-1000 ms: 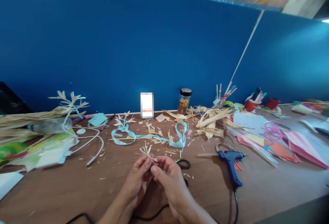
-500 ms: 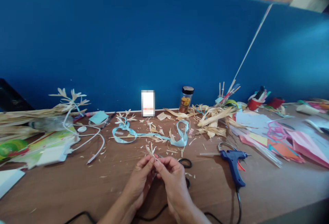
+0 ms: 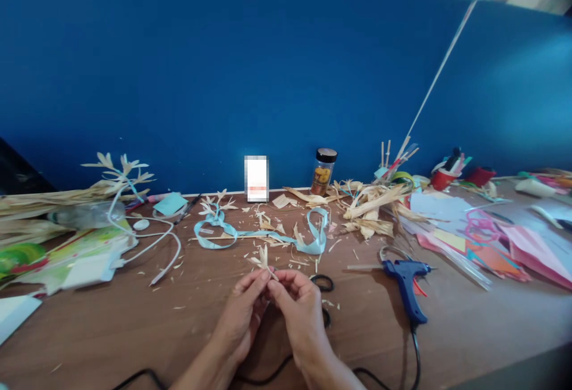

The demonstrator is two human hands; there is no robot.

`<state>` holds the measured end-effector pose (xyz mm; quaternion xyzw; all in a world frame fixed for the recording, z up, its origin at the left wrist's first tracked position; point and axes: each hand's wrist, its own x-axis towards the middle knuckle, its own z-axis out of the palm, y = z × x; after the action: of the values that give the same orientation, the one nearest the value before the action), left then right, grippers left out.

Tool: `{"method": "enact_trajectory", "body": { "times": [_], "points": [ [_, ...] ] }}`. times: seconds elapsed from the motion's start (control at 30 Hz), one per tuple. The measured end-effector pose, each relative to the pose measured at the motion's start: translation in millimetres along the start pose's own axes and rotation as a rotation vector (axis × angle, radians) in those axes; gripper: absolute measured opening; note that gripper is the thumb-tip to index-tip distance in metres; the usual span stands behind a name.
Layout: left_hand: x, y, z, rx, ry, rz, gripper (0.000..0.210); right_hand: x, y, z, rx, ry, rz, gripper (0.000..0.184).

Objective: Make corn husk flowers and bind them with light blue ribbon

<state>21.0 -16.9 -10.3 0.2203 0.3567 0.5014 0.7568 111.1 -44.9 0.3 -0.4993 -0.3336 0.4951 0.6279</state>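
Low in the middle of the head view, my left hand (image 3: 240,315) and my right hand (image 3: 298,306) meet over the brown table (image 3: 111,330). Together their fingertips pinch a small flower of dried corn husk (image 3: 263,257), whose pale petals stick up above my fingers. Black scissors (image 3: 322,285) lie on the table just behind my right hand, partly hidden by it. A light blue ribbon (image 3: 263,236) curls across the table beyond the husk flower.
A blue glue gun (image 3: 407,282) lies to the right, its black cord running to the front edge. Corn husks (image 3: 370,208), a jar (image 3: 323,172), coloured paper (image 3: 473,235) and cups of pens (image 3: 444,176) crowd the back right. A white cable (image 3: 156,247) and packets lie left.
My hands have shifted slightly and turned the husk flower, so its petals now stand more upright. The camera has tilted down a little. Nothing else on the table moved.
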Motion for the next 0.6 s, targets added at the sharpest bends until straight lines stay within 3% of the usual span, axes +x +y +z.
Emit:
{"method": "enact_trajectory", "body": {
  "times": [0.2,0.27,0.4,0.6],
  "points": [
    [-1.0,-0.4,1.1,0.012,-0.075,0.036,0.008,-3.6,-4.9,-2.0,-0.258,0.041,-0.169,0.015],
    [-0.6,0.2,1.4,0.015,-0.067,0.036,0.009,-4.2,-6.1,-1.1,-0.242,0.041,-0.160,0.014],
    [0.6,1.8,1.2,0.016,-0.027,0.037,0.012,-3.8,-5.2,1.3,-0.112,0.033,-0.089,0.038],
    [0.1,1.9,1.6,0.026,-0.042,0.054,0.012,-4.3,-4.6,0.1,-0.152,-0.001,-0.114,0.013]
  ]
}}
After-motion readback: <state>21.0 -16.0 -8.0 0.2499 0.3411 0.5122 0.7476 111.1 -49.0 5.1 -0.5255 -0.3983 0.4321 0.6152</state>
